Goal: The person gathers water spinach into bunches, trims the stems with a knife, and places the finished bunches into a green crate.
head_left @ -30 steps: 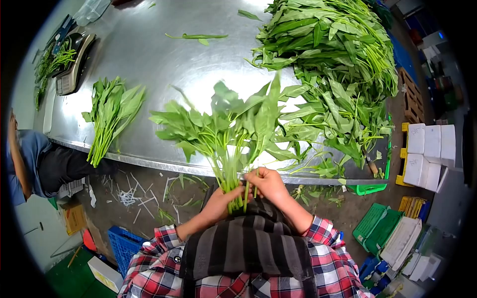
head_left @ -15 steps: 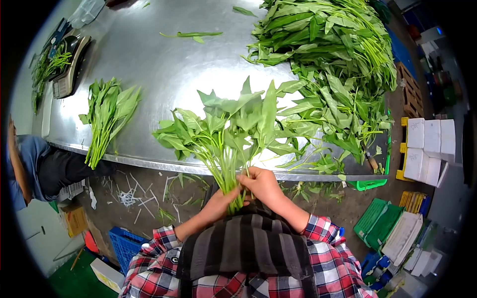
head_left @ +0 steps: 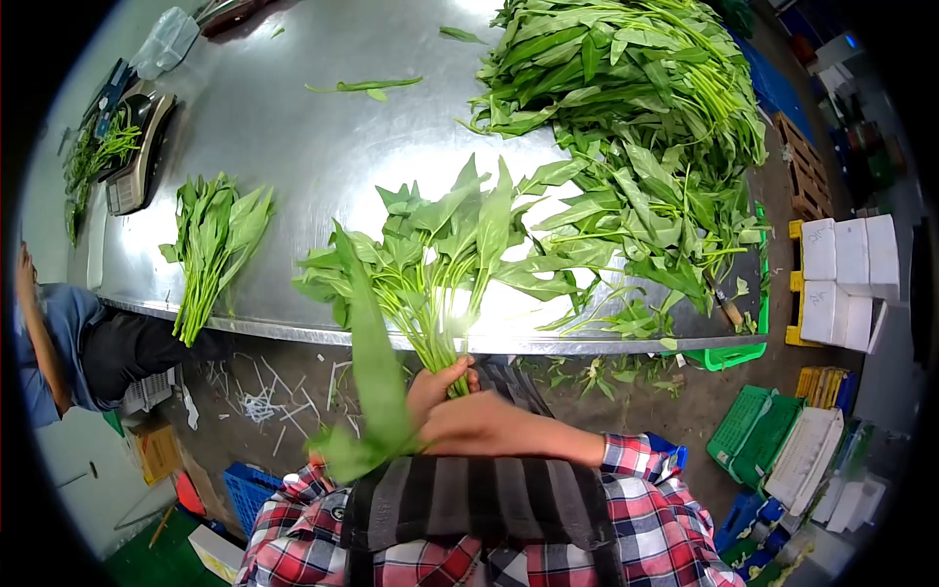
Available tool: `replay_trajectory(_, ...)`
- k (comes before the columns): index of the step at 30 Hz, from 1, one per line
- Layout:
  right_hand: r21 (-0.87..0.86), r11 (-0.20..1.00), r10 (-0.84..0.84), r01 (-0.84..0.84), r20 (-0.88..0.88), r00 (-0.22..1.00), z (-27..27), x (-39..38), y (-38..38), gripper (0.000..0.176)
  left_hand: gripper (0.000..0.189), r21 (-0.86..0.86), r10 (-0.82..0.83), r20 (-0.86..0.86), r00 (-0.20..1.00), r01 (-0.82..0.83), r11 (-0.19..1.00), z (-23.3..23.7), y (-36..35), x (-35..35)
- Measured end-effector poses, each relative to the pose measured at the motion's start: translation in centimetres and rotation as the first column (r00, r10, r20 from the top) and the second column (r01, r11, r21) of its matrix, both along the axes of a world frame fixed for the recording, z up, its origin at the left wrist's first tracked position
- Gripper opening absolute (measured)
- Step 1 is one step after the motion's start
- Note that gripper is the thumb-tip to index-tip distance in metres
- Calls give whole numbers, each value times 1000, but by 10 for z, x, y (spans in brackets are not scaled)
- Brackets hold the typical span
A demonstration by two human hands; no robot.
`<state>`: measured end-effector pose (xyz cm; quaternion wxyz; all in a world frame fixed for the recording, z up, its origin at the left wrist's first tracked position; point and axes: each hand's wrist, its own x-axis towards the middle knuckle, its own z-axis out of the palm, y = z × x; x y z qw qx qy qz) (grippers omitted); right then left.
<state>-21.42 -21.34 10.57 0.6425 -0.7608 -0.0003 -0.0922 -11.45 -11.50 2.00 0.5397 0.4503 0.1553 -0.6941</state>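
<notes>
My left hand (head_left: 440, 382) is closed round the lower stems of a leafy green bunch (head_left: 430, 264), whose leaves fan out over the near edge of the metal table (head_left: 293, 137). Crossing in front of it, my right hand (head_left: 469, 423) is smeared by motion, with a blurred leafy stem (head_left: 377, 362) at its fingers, left of the bunch. A smaller bunch (head_left: 215, 245) lies on the table at the left. The large heap of greens (head_left: 626, 88) covers the table's far right, with loose stems spread in front of it.
At the left edge sits a person in blue (head_left: 68, 333). A scale (head_left: 137, 166) with greens beside it stands at the back left. White boxes (head_left: 851, 254) and a green crate (head_left: 753, 430) are at the right. A blue crate (head_left: 249, 489) is on the floor, among scraps.
My right hand has left the stems and swung leftward across my left hand, with a leafy stem moving alongside it. The bunch stays in my left hand. The view has shifted slightly.
</notes>
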Motion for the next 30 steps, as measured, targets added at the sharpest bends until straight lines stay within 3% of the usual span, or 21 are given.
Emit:
replay_trajectory(1, 296, 933, -205, 205, -31, 978, 4, -6, -12, 4, 20, -22, -137, 196, 971, 144, 989, 3, -2, 3)
replay_trajectory(2, 560, 741, -411, 371, -59, 910, 9, -12, -24, 4, 19, -115, -9, 6, 1000, 10, 993, 1, 1, 3)
replay_trajectory(3, 814, 327, -597, 480, -216, 773, 2, -18, -40, 7, 17, -179, 103, -195, 975, -139, 974, -3, 5, 1)
replay_trajectory(5, 625, 300, -566, 721, -491, 662, -24, -27, -68, 14, 20, -280, 84, -307, 948, -174, 944, -14, 13, 1)
replay_trajectory(6, 594, 403, -399, 696, -570, 718, -37, -29, -66, 18, 21, -333, 66, -363, 930, -196, 922, -19, 15, 1)
replay_trajectory(7, 507, 500, -244, 702, -696, 676, -40, -21, -60, 20, 22, -381, 46, -418, 907, -221, 898, -21, 16, 0)
replay_trajectory(11, 626, 547, 9, 555, -668, 744, -68, 4, -35, 26, 28, -313, 56, -283, 957, -147, 938, -3, 14, -2)
replay_trajectory(12, 578, 541, -57, 610, -699, 713, -65, 7, -32, 12, 30, -324, 55, -254, 966, -138, 936, 0, 16, -2)
replay_trajectory(14, 219, 815, -296, 537, -639, 710, -74, 0, -27, 11, 31, -279, 61, -186, 981, -112, 954, 2, 17, -1)
replay_trajectory(15, 7, 875, -397, 484, -561, 727, -79, -7, -24, 10, 27, -229, 70, -143, 987, -102, 968, -3, 18, -2)
replay_trajectory(16, 7, 847, -455, 532, -509, 730, -72, -6, -19, 14, 25, -183, 107, -131, 986, -130, 974, -1, 17, -2)
replay_trajectory(17, -110, 869, -483, 482, -391, 783, -59, -7, -17, 10, 23, -138, 144, -119, 982, -160, 977, 2, 16, -3)
replay_trajectory(19, -224, 918, -387, 327, -326, 862, -56, -13, -14, 6, 21, -131, 154, -69, 986, -162, 978, 8, 16, -3)
replay_trajectory(20, -19, 979, -196, 205, -386, 901, -54, -13, -15, 6, 21, -143, 148, -17, 989, -149, 978, 7, 17, -3)
replay_trajectory(21, -326, 940, -186, 101, -242, 952, -51, -12, -16, 10, 21, -156, 136, 34, 990, -129, 979, 4, 19, -5)
replay_trajectory(23, -313, 943, -189, 117, -210, 959, -41, -6, -14, 14, 19, -153, 115, 81, 990, -102, 983, -1, 24, -7)
replay_trajectory(24, -398, 915, -149, 61, -193, 970, -43, -8, -15, 15, 18, -150, 102, 106, 989, -86, 985, -3, 26, -8)
replay_trajectory(26, -554, 831, -60, -42, -165, 985, -51, -10, -17, 16, 17, -266, 11, 456, 890, 125, 956, -9, 32, -8)
replay_trajectory(27, -524, 850, -17, -60, -140, 990, -50, -9, -17, 16, 16, -289, -12, 616, 788, 241, 926, -13, 35, -9)
replay_trajectory(28, -495, 865, 25, -79, -114, 993, -47, -9, -17, 17, 16, -237, 16, 667, 745, 191, 952, -23, 36, -16)
replay_trajectory(30, -380, 921, 89, -91, -21, 996, -47, -8, -11, 19, 18, -221, -54, 673, 737, 271, 937, -35, 44, -13)
